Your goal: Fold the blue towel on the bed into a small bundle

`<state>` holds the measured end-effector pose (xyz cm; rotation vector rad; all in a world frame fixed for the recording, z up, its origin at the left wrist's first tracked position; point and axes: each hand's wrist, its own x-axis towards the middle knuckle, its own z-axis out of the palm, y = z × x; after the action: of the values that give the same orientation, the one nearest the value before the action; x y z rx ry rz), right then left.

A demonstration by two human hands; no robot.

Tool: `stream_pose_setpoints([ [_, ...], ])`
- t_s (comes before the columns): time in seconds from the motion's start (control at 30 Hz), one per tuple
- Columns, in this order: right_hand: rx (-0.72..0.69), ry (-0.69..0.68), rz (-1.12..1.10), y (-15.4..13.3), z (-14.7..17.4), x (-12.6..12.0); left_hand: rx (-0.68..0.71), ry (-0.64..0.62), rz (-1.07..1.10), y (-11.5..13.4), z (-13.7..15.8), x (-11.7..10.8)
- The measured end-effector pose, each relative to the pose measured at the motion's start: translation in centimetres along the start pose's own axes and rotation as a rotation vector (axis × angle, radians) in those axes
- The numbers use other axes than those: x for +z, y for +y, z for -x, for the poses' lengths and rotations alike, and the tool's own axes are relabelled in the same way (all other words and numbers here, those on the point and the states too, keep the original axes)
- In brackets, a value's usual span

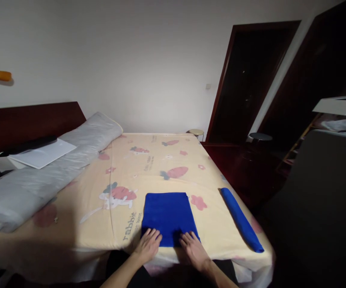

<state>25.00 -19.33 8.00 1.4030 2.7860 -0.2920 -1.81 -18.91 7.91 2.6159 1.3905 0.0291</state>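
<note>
Now two flat, open-grip hands — left hand [147,246], right hand [193,248] — on one folded blue towel [168,216], one rolled towel [241,219] apart.

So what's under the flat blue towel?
The flat blue towel lies on the yellow bedsheet with printed strawberries and a rabbit. Whatever pattern sits beneath it is covered. Both hands, left and right, press on its near edge. A rolled blue towel lies apart to the right.

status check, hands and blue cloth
Left hand and right hand flat on near edge of folded blue cloth. Rolled blue cloth lies apart, right side.
</note>
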Motion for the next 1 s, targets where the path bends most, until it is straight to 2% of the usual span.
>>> stream_pose_setpoints([
  [0.07, 0.04, -0.009, 0.009, -0.6, -0.1, 0.6, -0.004, -0.082, 0.023, 0.7, -0.1, 1.0],
  [0.13, 0.102, -0.008, 0.022, -0.5, -0.2, 0.9, -0.078, -0.16, 0.042, 0.7, -0.1, 1.6],
  [0.2, 0.151, -0.001, 0.035, 0.1, -0.1, 0.8, -0.157, -0.186, 0.06, 0.4, 0.0, 1.4],
  [0.37, 0.234, 0.02, 0.032, 2.0, 0.1, -0.6, -0.242, -0.138, 0.086, -0.6, 0.2, -1.7],
  [0.57, 0.316, 0.016, -0.018, 2.5, 0.4, -1.8, -0.31, -0.117, 0.122, -1.1, 0.0, -4.7],
  [0.77, 0.33, -0.017, -0.033, 2.3, 0.5, -1.7, -0.451, -0.212, 0.184, -2.2, 0.1, -5.0],
  [1.0, 0.381, 0.069, 0.028, 2.5, 0.2, -0.9, -0.546, -0.155, 0.142, -2.6, -0.3, -4.1],
])
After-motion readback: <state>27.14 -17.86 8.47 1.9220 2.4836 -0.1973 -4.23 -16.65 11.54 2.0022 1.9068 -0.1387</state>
